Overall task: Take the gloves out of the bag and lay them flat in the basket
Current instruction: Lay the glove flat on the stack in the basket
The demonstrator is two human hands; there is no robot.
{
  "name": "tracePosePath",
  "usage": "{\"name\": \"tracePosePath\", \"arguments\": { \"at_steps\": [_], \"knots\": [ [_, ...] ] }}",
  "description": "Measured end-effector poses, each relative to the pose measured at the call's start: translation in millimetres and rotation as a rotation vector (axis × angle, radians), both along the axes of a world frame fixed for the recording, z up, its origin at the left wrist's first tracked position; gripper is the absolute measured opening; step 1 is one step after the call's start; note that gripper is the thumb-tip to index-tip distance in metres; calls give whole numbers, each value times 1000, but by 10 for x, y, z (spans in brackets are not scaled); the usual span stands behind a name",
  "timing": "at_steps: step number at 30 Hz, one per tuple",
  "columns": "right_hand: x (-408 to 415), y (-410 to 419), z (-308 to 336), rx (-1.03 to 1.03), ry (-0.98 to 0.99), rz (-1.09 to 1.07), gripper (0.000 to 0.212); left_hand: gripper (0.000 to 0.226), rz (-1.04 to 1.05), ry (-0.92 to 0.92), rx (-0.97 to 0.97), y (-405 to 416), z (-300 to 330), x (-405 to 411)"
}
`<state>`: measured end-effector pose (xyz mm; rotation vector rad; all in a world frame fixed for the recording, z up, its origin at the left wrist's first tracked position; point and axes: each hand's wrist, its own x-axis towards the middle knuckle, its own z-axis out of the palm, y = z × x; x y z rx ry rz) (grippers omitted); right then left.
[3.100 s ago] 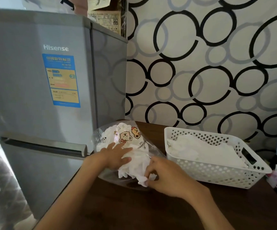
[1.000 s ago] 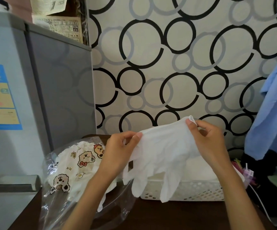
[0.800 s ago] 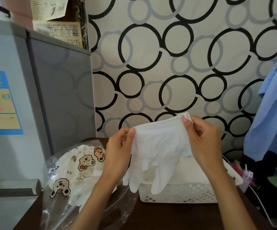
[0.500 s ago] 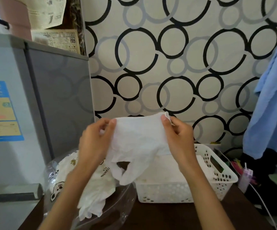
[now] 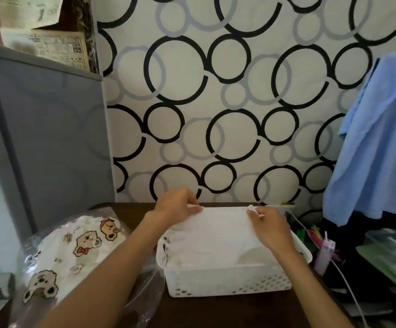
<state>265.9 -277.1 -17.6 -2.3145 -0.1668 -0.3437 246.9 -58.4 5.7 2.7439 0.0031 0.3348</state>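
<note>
A white perforated basket [image 5: 225, 281] stands on the dark table, holding a pile of white gloves. A white glove [image 5: 220, 226] is stretched over the top of that pile. My left hand [image 5: 178, 205] pinches the glove's cuff at its far left corner. My right hand [image 5: 269, 227] pinches the far right corner. The clear plastic bag [image 5: 71, 254], printed with cartoon bears and holding more white gloves, lies to the left of the basket under my left forearm.
A grey fridge [image 5: 43, 138] stands at the left, against the table. A blue cloth [image 5: 379, 143] hangs at the right. A small pink bottle [image 5: 324, 253], coloured items and a white cable [image 5: 348, 287] lie right of the basket. The circle-patterned wall is behind.
Both hands have lowered the glove from chest height down and to the right, onto the pile in the basket. The view has tilted down.
</note>
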Motion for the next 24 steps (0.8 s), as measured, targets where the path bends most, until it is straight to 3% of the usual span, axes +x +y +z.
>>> {"name": "tracePosePath", "arguments": {
  "at_steps": [4, 10, 12, 14, 17, 20, 22, 24],
  "knots": [
    [87, -101, -69, -223, -47, -61, 36, 27, -9, -98, 198, -168, -59, 106],
    [101, -158, -45, -406, -46, -114, 33, 24, -21, -186, 342, -266, -157, 156],
    [102, -147, -12, -430, -17, -97, 34, 23, -1, -253, 351, -257, -144, 115],
    [83, -155, 38, -413, -10, -84, 37, 22, -31, -271, 238, -215, -82, 23],
    [8, -203, 131, -387, -68, -72, 41, 40, -217, 21, 60, -122, -18, -139],
    [-44, -192, 178, -299, -131, 57, 36, 78, -272, 418, 260, -125, -110, -280],
    [-95, -102, 197, -289, 61, 279, 41, 92, -237, 534, 365, -161, -197, -294],
    [-106, -27, 155, -540, 307, 420, 67, 98, -208, 583, 423, -215, -264, -281]
  ]
}}
